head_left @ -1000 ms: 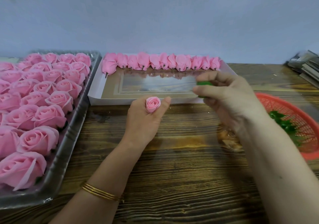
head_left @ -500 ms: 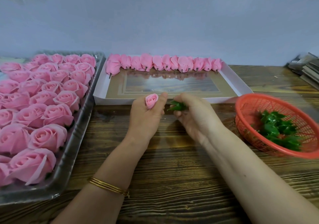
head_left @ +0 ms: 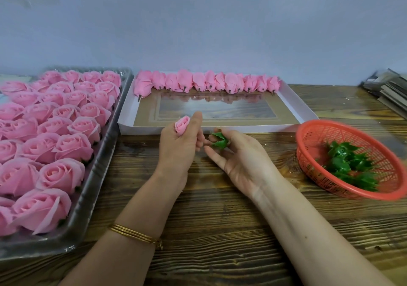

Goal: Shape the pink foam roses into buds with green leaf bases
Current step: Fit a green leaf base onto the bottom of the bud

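My left hand (head_left: 179, 147) grips a small pink foam rose bud (head_left: 182, 124), which pokes up above the curled fingers just in front of the white box. Right beside it my right hand (head_left: 239, 160), palm turned up, holds a green leaf base (head_left: 219, 141) in its fingertips. The leaf base is close to my left hand's fingers but apart from the bud. A row of shaped pink buds (head_left: 207, 83) lies along the far side of the white box (head_left: 308, 114).
A clear plastic tray (head_left: 97, 182) with several open pink roses (head_left: 55, 131) fills the left. A red mesh basket (head_left: 312, 136) holding several green leaf bases (head_left: 350, 164) sits at the right. A stack of flat items (head_left: 389, 89) lies at the far right on the wooden table (head_left: 220, 230).
My right hand came down from in front of the box to beside my left hand and turned palm up with the leaf base. My left hand tilted the bud slightly.
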A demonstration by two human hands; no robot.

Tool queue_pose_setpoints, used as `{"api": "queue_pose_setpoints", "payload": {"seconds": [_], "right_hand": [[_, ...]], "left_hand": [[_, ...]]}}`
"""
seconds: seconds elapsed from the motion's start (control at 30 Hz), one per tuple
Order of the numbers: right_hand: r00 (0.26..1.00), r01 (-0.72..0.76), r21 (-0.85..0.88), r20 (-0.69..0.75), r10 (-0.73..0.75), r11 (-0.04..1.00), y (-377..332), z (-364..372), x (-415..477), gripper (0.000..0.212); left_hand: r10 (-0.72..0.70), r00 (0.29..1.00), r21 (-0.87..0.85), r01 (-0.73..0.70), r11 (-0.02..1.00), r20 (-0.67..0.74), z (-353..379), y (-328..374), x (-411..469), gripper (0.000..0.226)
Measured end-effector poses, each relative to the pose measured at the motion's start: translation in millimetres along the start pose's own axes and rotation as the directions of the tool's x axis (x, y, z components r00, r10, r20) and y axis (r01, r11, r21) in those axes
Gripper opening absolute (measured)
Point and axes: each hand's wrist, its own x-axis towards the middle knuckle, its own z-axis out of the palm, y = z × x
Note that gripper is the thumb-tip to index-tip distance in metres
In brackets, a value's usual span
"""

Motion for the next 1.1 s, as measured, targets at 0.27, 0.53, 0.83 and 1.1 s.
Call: {"api": "queue_pose_setpoints", "payload": {"seconds": [0.27, 0.53, 0.83, 1.1], "right_hand": [[0.997, 0.018, -0.187, 0.083, -0.002, 0.982, 8.2, 1.3, -5.0, 0.025], [0.992, 0.076, -0.169, 0.110, -0.058, 0.983, 12.7, 3.0, -7.4, 0.021], [0.998, 0.055, -0.131, 0.003, -0.055, 0.990, 10.2, -1.8, -4.2, 0.021], [0.999, 0.003, -0.087, 0.046, 0.001, 0.996, 12.8, 3.5, -7.5, 0.025]], "left_hand": [[-0.095, 0.995, -0.195, 0.085, 0.977, -0.043, 1.0, 10.2, -0.6, 0.048], [-0.141, 0.989, -0.264, 0.145, 0.953, 0.034, -0.6, 13.0, -1.4, 0.043], [-0.150, 0.987, -0.311, 0.160, 0.937, 0.059, -4.3, 10.8, 1.1, 0.044], [-0.129, 0.988, -0.295, 0.149, 0.944, 0.085, -1.4, 8.8, 2.3, 0.044]]}}
